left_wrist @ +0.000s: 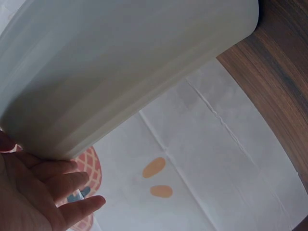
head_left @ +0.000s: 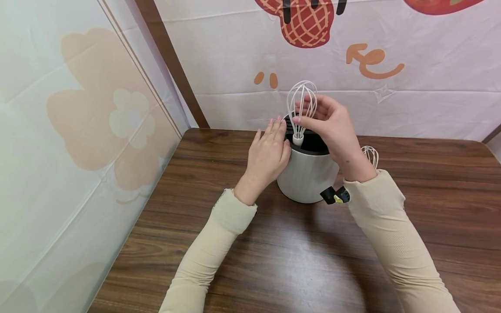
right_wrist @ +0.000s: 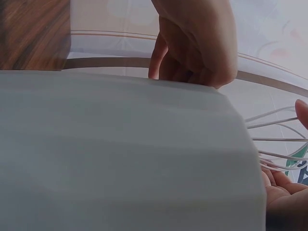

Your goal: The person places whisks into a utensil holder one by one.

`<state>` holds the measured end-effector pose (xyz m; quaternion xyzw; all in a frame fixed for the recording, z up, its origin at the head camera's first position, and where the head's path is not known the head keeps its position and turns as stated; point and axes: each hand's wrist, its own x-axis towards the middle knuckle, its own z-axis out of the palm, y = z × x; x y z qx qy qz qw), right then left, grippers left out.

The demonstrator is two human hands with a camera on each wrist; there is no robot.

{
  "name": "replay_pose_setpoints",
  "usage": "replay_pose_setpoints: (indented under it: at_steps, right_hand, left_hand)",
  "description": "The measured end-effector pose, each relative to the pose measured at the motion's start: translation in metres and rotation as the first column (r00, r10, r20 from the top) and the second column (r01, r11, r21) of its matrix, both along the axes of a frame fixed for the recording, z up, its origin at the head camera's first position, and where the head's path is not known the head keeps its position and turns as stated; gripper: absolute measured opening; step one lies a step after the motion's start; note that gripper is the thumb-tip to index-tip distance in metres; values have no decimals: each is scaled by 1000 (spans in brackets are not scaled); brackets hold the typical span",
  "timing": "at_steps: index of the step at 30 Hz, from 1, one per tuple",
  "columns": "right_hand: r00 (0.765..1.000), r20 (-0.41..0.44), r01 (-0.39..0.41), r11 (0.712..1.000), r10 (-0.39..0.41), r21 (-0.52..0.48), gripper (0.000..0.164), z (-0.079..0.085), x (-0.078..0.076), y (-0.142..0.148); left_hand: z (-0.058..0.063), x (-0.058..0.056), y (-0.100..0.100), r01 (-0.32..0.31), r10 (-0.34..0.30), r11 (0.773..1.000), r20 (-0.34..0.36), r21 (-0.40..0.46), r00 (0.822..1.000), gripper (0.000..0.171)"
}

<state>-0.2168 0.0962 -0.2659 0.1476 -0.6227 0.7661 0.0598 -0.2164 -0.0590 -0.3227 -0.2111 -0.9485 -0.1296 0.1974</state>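
Basically: 1 whisk in 1 pot, both hands at it

R hand (head_left: 330, 124) has thumb + fingers bent round the wires of a whisk (head_left: 302, 102), approx. half closed; can't tell how tight. Whisk is near upright, wires up, white handle down inside the pot (head_left: 309, 178), at its L side. L hand (head_left: 268, 150) is open, fingers mostly straight, laid against the pot's L side at the rim; no grip on anything.

Writing: squiggle (head_left: 375, 63) on the backdrop (head_left: 231, 43), orange, looks a bit like an "e" w/ an arrow tip, prob. just décor. R wrist view has a dark mark (right_wrist: 302, 172) next to a green patch (right_wrist: 294, 159), part cut off, can't read.

Counts: 1 pot, pale w/ 1 black rim (head_left: 311, 152) & a slatted black part at the back; 2 whisks in all, the 2nd whisk (head_left: 371, 155) showing only its wires just past the R forearm, rest hidden; 2 cream sleeves (head_left: 395, 234), cuffs rolled; 1 black gadget (head_left: 335, 195) by the R cuff; 2 orange ovals & 1 red latticed shape (head_left: 307, 26) on the backdrop; 1 big peach flower (head_left: 88, 82) on the L sheet; 1 dark wood table (head_left: 282, 252) under the pot.
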Motion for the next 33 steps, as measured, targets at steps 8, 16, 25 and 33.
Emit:
replay_pose_setpoints:
  at_steps: [8,16,25,33]
  right_hand:
    - [1000,-10,-6,1000,6,-14,40,1,0,0]
    - [1000,-4,7,1000,-7,5,43,1,1,1]
    - [1000,2,25,999,-26,21,43,2,1,0]
    - [1000,4,27,999,-27,39,44,1,0,-1]
  left_hand:
    - [0,0,0,0,0,1000,4,-4,1000,50]
    - [1,-1,0,-1,1,1000,3,-4,1000,50]
    - [0,-1,0,1,-1,1000,3,-8,1000,50]
    - [1,-1,0,3,-3,1000,10,-1,1000,50]
